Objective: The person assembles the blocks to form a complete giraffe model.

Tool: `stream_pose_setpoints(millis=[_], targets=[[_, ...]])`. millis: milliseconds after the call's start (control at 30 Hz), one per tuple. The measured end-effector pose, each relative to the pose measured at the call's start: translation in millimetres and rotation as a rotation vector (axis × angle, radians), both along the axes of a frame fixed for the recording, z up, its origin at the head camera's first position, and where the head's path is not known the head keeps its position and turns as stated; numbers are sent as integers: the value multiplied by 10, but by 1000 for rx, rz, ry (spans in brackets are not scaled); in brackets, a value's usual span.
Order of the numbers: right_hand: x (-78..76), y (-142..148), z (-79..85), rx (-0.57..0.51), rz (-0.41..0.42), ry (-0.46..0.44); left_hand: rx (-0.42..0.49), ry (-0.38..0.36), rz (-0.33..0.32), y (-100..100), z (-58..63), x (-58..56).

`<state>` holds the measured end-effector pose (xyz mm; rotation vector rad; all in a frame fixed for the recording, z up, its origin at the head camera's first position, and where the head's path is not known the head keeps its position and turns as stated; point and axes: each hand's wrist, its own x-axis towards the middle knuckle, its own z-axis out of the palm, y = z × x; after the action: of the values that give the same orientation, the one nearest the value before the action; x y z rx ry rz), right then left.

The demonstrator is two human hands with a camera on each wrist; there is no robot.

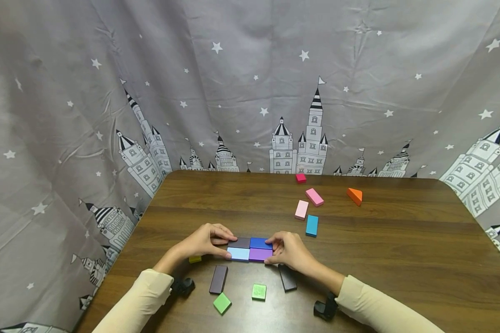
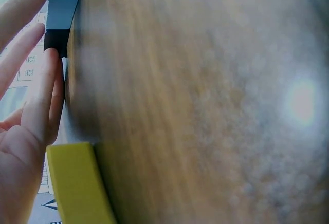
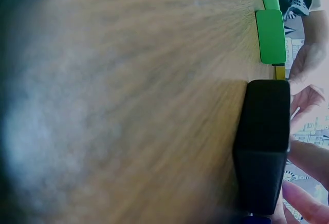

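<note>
Four flat blocks lie together in a two-by-two rectangle on the table: dark grey (image 1: pixel 239 243) and blue (image 1: pixel 260 243) at the back, light blue (image 1: pixel 238 254) and purple (image 1: pixel 260 255) in front. My left hand (image 1: pixel 206 241) grips the left end, fingers at the dark grey block and thumb at the light blue one's near corner. My right hand (image 1: pixel 289 249) grips the right end, index finger on the blue block and thumb at the purple one's near corner. A yellow block (image 2: pixel 79 183) is beside my left wrist. Near my right wrist lies a black block (image 3: pixel 262 144).
Closer to me lie a dark block (image 1: pixel 218 279) and two green blocks (image 1: pixel 259 292). Farther back are a bright blue block (image 1: pixel 311 225), two pink blocks (image 1: pixel 314 197), a red block (image 1: pixel 301 178) and an orange triangle (image 1: pixel 355 196). A grey castle-print curtain (image 1: pixel 241 83) hangs behind the table.
</note>
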<state>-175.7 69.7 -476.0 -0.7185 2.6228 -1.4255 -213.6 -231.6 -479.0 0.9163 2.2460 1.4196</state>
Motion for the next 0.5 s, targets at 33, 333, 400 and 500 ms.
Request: stream_pose_setpoints(millis=[33, 333, 400, 500], targets=[[0, 1, -1, -1, 2, 0, -1, 1, 0, -1, 2, 4], [-6, 15, -19, -27, 13, -45, -8, -40, 24, -1, 35, 24], [-1, 23, -21, -32, 10, -50, -5, -39, 25, -14, 44, 32], [-1, 34, -21, -49, 7, -46, 3, -30, 18, -36, 74, 59]])
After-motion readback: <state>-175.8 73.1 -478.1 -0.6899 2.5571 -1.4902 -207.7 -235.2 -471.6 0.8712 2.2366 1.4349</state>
